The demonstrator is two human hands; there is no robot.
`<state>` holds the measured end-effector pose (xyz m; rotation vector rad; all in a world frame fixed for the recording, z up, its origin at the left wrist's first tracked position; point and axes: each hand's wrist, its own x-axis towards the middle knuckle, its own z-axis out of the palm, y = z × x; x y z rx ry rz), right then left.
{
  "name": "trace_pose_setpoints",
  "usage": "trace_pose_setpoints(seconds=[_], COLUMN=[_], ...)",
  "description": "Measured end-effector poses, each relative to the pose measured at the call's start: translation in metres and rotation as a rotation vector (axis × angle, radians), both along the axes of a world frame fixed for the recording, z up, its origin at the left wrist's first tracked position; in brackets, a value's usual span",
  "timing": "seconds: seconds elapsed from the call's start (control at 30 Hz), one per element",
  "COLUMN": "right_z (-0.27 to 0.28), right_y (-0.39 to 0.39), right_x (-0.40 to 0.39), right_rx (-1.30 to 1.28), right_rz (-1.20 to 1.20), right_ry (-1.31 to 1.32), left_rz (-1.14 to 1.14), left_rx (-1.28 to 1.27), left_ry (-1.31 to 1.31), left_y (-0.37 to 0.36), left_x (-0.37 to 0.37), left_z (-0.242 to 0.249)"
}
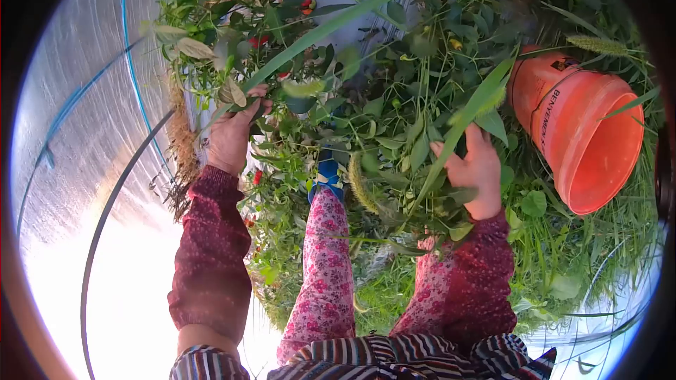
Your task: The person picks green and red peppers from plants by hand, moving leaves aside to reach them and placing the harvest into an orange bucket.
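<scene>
My left hand (231, 142) reaches into the plants on the left, its fingers curled closed on green foliage (262, 121) beside some dry, pale leaves (233, 90). On the right, my right hand (479, 177) is among leafy stems (415, 151), thumb and forefinger apart; leaves hide part of its fingers. Small red fruits that look like peppers (308, 4) hang at the upper left, and another red one (258, 177) shows below my left hand. A yellow fruit (455, 43) sits higher up between the stems. Long grass blades cross in front of both hands.
An orange-red bucket (546, 123) lies tilted in the grass at right, its mouth facing down and right. Plastic sheeting (91, 112) with a dark curved hoop (105, 218) runs along the left. My leg in flowered trousers (327, 257) stands between the plants.
</scene>
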<state>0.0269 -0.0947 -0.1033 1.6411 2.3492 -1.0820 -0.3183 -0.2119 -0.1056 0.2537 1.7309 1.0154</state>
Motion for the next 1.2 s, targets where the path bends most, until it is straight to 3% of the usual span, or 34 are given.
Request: trace_pose_setpoints(seconds=[0.07, 0.13, 0.17, 0.23, 0.27, 0.4, 0.47, 0.57, 0.7, 0.8, 0.93, 1.03, 1.2], right_z=[0.049, 0.096, 0.112, 0.133, 0.118, 0.030, -0.013, -0.028, -0.037, -0.023, -0.008, -0.002, -0.014], right_y=[0.033, 0.054, 0.057, 0.054, 0.061, 0.009, -0.024, -0.042, -0.050, -0.045, -0.059, -0.068, -0.083], right_x=[-0.003, -0.030, -0.052, -0.093, -0.105, -0.190, -0.207, -0.212, -0.211, -0.211, -0.197, -0.187, -0.182], right_rx=[-0.022, 0.174, 0.184, 0.167, 0.226, -0.047, -0.004, -0.133, -0.029, -0.227, -0.438, -0.651, -0.707], right_rz=[0.112, -0.090, -0.079, -0.392, -0.014, 0.502, 0.405, 0.386, 0.285, 0.324, 0.048, -0.087, -0.178], right_ry=[-0.051, 0.157, 0.156, 0.627, 0.696, 0.258, 0.233, 0.105, 0.145, 0.065, 0.123, 0.206, 0.324], left_rz=[-0.023, -0.015, 0.009, 0.039, 0.044, 0.021, 0.054, 0.048, 0.064, 0.003, -0.100, -0.040, 0.042], left_rx=[0.040, 0.053, 0.037, 0.045, 0.053, 0.034, 0.046, 0.046, 0.051, 0.043, 0.010, 0.012, -0.002], left_ry=[-0.008, -0.022, -0.025, -0.040, -0.043, -0.055, -0.090, -0.102, -0.128, -0.099, -0.055, -0.079, -0.228], left_y=[-0.005, -0.007, -0.008, -0.010, -0.011, -0.013, -0.013, -0.016, -0.019, -0.016, -0.012, -0.014, 0.000], left_x=[-0.001, 0.000, 0.002, 0.006, 0.007, 0.003, 0.006, 0.007, 0.007, 0.010, 0.015, 0.015, 0.024], left_z=[-0.004, -0.003, -0.005, -0.007, -0.008, -0.013, -0.011, -0.011, -0.016, -0.014, -0.011, -0.015, -0.002])
